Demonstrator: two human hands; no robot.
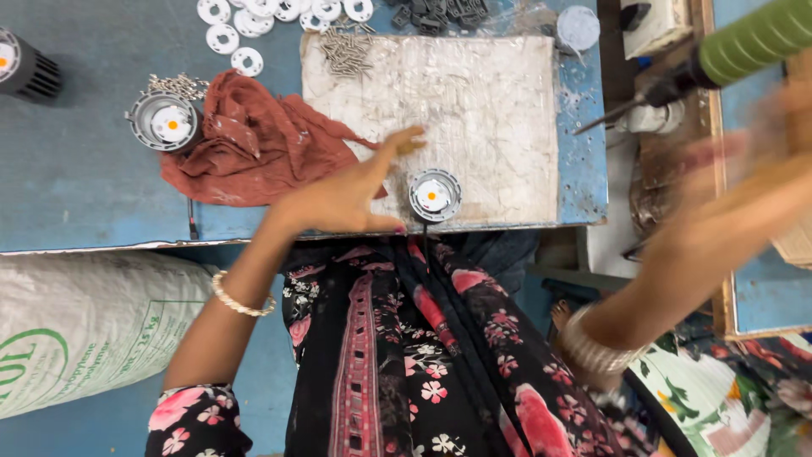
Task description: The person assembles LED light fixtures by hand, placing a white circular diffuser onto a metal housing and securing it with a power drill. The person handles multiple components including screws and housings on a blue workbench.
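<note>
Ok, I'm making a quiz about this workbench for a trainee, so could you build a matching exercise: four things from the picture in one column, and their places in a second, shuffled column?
Things:
1. round lamp housing with orange centre
2. rust-red cloth
3. pile of screws
4. green-handled tool

Places:
A. top-left corner of the white board
B. upper right, beside the blurred right hand
C. on the blue table, left of the board
D. near edge of the board, just right of the left hand

Pairs: 1-D, 2-C, 3-A, 4-B
</note>
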